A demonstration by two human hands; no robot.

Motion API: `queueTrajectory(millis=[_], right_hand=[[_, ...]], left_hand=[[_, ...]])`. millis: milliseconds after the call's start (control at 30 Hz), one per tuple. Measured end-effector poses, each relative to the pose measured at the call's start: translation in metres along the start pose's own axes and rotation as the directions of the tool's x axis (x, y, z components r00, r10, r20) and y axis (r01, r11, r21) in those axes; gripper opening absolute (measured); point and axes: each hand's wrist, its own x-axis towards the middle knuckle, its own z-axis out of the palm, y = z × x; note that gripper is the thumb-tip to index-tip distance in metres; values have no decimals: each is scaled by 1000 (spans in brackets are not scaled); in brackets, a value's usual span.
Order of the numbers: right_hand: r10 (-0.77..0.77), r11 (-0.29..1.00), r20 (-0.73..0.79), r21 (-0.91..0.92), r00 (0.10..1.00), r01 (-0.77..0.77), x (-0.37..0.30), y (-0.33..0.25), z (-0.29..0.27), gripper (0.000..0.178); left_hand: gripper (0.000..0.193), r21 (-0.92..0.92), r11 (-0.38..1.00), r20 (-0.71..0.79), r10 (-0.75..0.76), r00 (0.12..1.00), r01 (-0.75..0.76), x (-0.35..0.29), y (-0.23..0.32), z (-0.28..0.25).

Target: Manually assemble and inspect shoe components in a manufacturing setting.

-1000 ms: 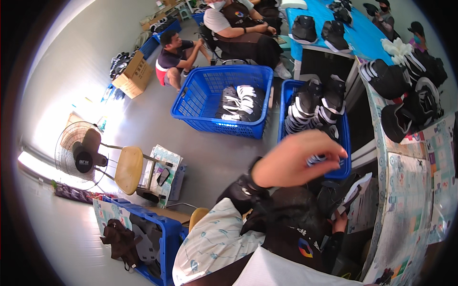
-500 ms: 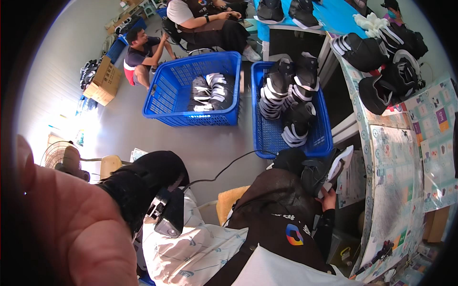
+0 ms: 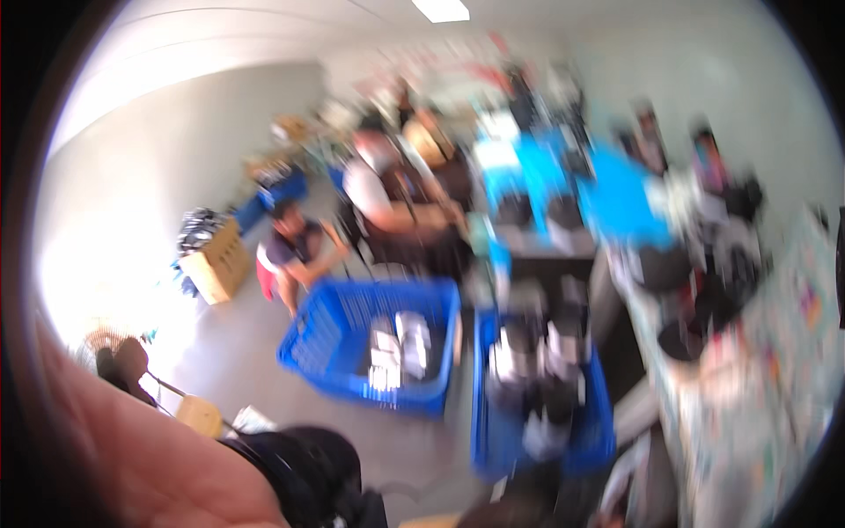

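Large and close at the lower left is my left hand (image 3: 158, 431), palm side showing, with its fingers lost past the dark rim. A black sleeve (image 3: 304, 466) covers that forearm, bent beside it. Low on the right, smeared by motion, my right hand (image 3: 613, 513) is only partly in view, at a black-and-white shoe (image 3: 627, 475). It appears to keep its grip on this shoe, whose lower part is cut off by the frame.
Ahead stand two blue baskets (image 3: 299, 352) (image 3: 480, 431) with black-and-white shoes inside. A patterned worktable (image 3: 731, 431) with shoes runs along the right. Beyond are a crouching person (image 3: 299, 246), a seated person (image 3: 387, 194), a blue table (image 3: 616, 194) and a cardboard box (image 3: 218, 262).
My view has tilted upward, so the baskets sit lower and the ceiling and far wall show. My lap and most of my right arm have left the picture. Everything is blurred.
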Motion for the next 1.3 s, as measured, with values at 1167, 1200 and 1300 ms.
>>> queueTrajectory(millis=[1167, 1200, 1300], right_hand=[[225, 970, -39, 108, 974, -220, -24, -18, 24, 64], [229, 969, -41, 106, 973, -224, -24, -18, 23, 64], [165, 985, -31, 62, 986, -163, -25, -19, 22, 63]], left_hand=[[128, 356, 748, 925, -196, -326, 561, -482, 267, 398], [129, 346, 761, 928, -189, -322, 549, -481, 268, 399], [128, 315, 788, 936, -166, -310, 530, -478, 265, 399]])
